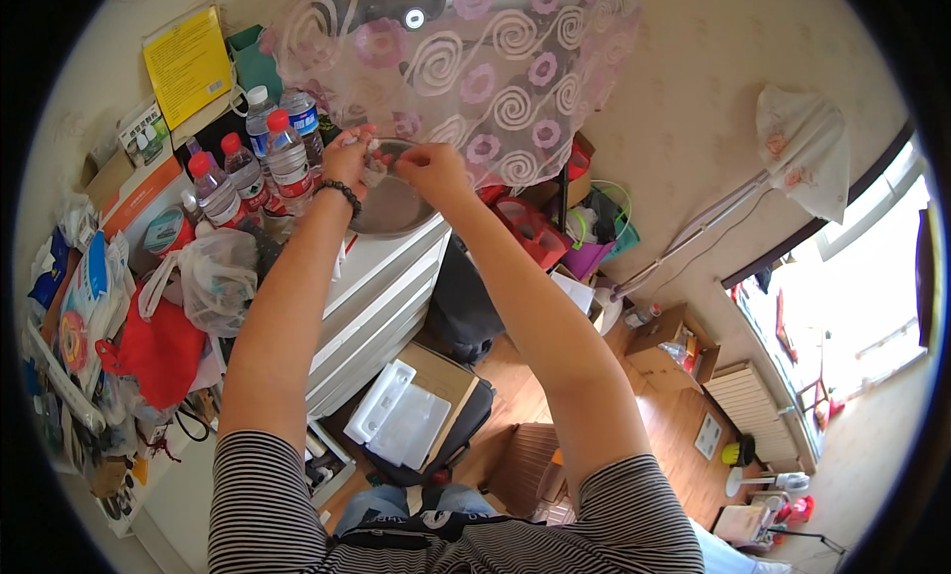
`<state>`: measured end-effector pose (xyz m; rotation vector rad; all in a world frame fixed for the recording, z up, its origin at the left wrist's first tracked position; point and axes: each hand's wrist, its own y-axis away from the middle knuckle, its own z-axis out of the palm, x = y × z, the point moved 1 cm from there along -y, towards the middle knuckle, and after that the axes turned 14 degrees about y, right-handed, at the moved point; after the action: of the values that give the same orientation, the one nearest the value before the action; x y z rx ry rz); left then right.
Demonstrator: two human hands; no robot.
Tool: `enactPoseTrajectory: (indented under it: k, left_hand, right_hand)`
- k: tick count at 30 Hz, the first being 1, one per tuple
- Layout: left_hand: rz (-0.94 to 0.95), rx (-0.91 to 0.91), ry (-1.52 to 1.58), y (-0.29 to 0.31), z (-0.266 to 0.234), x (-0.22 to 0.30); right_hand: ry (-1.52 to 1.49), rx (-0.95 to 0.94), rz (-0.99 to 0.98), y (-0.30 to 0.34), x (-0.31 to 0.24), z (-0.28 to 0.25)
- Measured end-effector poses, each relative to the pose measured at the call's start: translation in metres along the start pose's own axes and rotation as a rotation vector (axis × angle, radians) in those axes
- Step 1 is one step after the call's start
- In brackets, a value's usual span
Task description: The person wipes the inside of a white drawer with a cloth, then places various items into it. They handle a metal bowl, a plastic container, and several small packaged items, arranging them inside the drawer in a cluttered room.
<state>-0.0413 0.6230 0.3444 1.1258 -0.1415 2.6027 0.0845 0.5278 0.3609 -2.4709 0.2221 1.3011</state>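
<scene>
A round grey metal bowl (394,206) stands on top of a white chest of drawers (381,295), beyond my forearms. Over the bowl's left rim is my left hand (347,162), its fingers curled around a small pale, partly clear item (374,172) whose kind I cannot make out. A dark beaded bracelet (342,191) circles that wrist. My right hand (436,172) hangs above the bowl's right side with thumb and fingers pinched together. Whatever sits in that pinch is too small to name. A gap separates the two hands.
Red-capped bottles (287,160) crowd just left of my left hand. A knotted plastic bag (220,282) and a red cloth item (158,351) lie nearer. Behind the bowl hangs a patterned sheer cover (475,79). Red containers (530,232) stand to the right.
</scene>
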Motion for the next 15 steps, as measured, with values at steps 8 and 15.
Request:
enactPoseTrajectory:
  k: [8,15]
  left_hand:
    - [0.018,0.05,-0.461,-0.003,0.03,0.001]
    - [0.187,-0.032,-0.535,-0.023,0.022,-0.019]
  right_hand:
    - [0.014,-0.002,-0.117,-0.011,0.014,0.001]
    - [0.02,-0.061,-0.182,-0.013,0.011,0.009]
